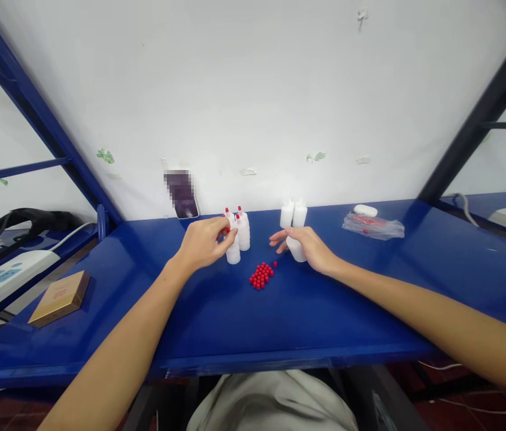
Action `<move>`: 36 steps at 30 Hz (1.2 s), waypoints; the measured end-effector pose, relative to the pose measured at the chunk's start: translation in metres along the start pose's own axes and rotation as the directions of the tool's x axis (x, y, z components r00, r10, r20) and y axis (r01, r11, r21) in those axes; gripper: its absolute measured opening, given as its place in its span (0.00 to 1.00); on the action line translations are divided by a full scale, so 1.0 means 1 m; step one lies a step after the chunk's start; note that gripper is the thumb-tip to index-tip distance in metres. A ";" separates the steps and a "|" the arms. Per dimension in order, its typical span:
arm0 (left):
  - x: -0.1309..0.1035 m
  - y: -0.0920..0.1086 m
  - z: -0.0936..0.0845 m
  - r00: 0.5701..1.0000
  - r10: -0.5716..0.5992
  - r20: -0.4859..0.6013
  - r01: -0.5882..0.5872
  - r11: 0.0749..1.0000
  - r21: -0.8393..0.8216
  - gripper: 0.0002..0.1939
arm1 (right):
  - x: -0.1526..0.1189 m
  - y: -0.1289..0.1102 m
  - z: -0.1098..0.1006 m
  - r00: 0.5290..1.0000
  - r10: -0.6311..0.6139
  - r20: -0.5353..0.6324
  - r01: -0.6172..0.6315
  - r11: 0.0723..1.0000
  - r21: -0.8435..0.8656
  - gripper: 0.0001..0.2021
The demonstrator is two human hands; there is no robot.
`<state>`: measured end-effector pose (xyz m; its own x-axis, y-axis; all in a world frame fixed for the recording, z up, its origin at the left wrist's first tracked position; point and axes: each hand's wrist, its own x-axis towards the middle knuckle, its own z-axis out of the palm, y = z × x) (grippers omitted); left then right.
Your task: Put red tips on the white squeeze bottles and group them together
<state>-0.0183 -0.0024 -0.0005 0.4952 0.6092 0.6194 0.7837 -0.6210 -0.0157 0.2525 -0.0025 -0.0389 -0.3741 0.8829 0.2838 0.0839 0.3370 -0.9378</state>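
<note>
My left hand [206, 242] is closed, with thumb and forefinger pinched at a small red cap [228, 230]. Just below it stands a white plastic bottle [234, 252]. Behind that bottle is a small group of red-capped white bottles [244, 234], upright and close together. My right hand [313, 246] is around a white bottle [296, 249], which leans slightly; its top is hidden by the hand, and some fingers stretch out to the left. Between my hands and nearer to me lies a pile of loose red caps [261, 276], with one cap [275, 264] a little apart.
Uncapped white bottles [293, 214] stand near the wall. A clear plastic bag [372, 227] and a white case [365, 210] lie at the right. A phone [183, 194] leans on the wall. At the left are a gold box [61, 297] and a power strip [6, 278].
</note>
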 end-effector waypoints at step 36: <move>-0.006 0.080 0.028 0.870 0.362 0.335 -0.352 0.932 -0.093 0.17 | -0.001 -0.003 -0.002 0.995 -0.089 0.039 0.097 0.912 -0.399 0.23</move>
<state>0.0520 -0.0423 -0.0272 0.8399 0.4706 0.2705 0.5212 -0.8384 -0.1598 0.2548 -0.0036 -0.0360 -0.4156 0.8363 0.3577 0.4090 0.5231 -0.7477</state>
